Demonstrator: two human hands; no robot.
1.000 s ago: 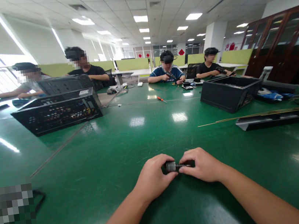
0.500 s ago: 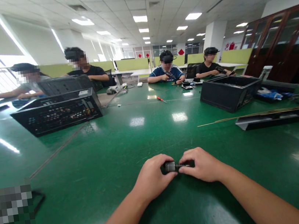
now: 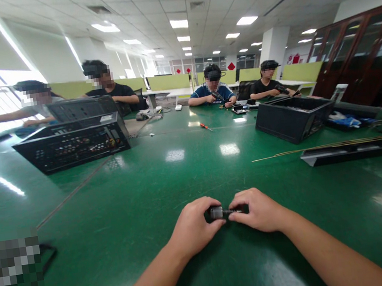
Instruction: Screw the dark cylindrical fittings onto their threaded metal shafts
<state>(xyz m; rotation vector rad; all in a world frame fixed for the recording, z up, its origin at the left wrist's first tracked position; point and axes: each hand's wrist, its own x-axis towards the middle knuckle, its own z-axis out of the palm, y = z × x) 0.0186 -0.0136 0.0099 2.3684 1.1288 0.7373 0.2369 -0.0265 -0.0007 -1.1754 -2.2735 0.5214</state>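
Both my hands rest on the green table point(image 3: 130, 194) near its front edge, holding one small dark part point(image 3: 222, 212) with a grey metal middle between them. My left hand point(image 3: 193, 227) is closed around the part's left end. My right hand point(image 3: 259, 210) pinches its right end with curled fingers. Most of the part is hidden by my fingers.
A black computer case point(image 3: 73, 143) lies at the left, another black case point(image 3: 292, 119) at the right. A long black panel point(image 3: 359, 150) with thin rods lies right of my hands. A small screwdriver point(image 3: 206, 126) lies mid-table. Several people sit at the far side.
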